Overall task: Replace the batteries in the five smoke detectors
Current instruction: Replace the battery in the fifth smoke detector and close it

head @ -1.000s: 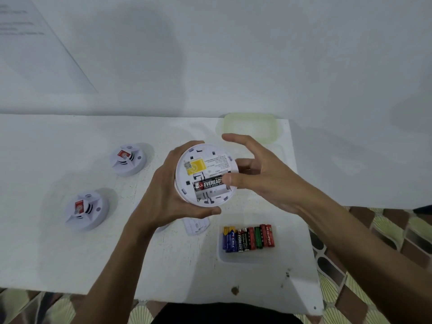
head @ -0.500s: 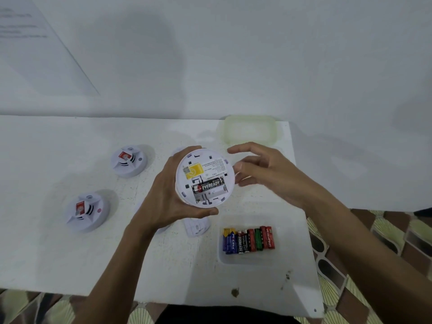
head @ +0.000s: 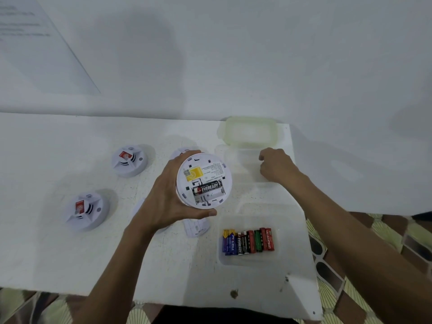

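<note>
While the left hand (head: 163, 197) grips the round white plastic smoke detector (head: 203, 174) above the white table (head: 58, 253), back upward, the right hand (head: 277, 166) hangs curled over the clear plastic tub (head: 243, 164); whether it pinches anything I cannot tell. Tilted in one hand, the detector could slip or shed its black battery (head: 207, 190).

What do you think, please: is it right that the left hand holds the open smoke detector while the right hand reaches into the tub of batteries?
Not quite: in the head view the right hand is at the clear container farther back, not the tub of batteries. The left hand does hold the open smoke detector.
</note>
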